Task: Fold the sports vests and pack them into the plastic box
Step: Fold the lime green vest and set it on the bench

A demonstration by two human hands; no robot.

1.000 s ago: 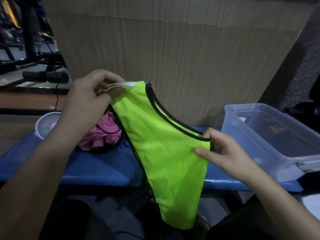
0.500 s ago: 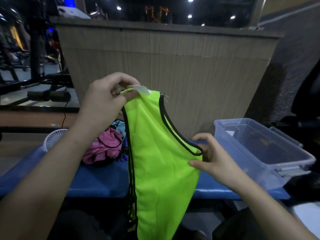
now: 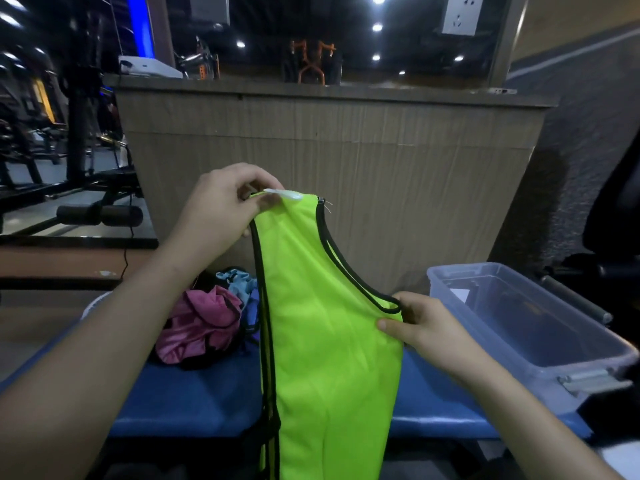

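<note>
A neon green sports vest (image 3: 329,341) with black trim hangs lengthwise in front of me, over the blue bench (image 3: 194,403). My left hand (image 3: 221,206) pinches its top shoulder strap beside a white label. My right hand (image 3: 419,323) pinches the lower end of the black-edged armhole, thumb on the front of the cloth. The clear plastic box (image 3: 540,362) stands on the bench at the right, without a lid; what it holds is hard to make out. A heap of crumpled vests (image 3: 204,320), pink, light blue and purple, lies on the bench behind the green one.
A wood-grain counter wall (image 3: 346,168) rises just behind the bench. A white fan (image 3: 95,303) peeks out at the bench's left end behind my forearm. Gym machines (image 3: 69,133) stand at the far left, a dark chair (image 3: 616,202) at the right.
The view has tilted upward, showing the counter top and ceiling lights. Both hands keep their hold, and the vest now hangs straighter and more upright.
</note>
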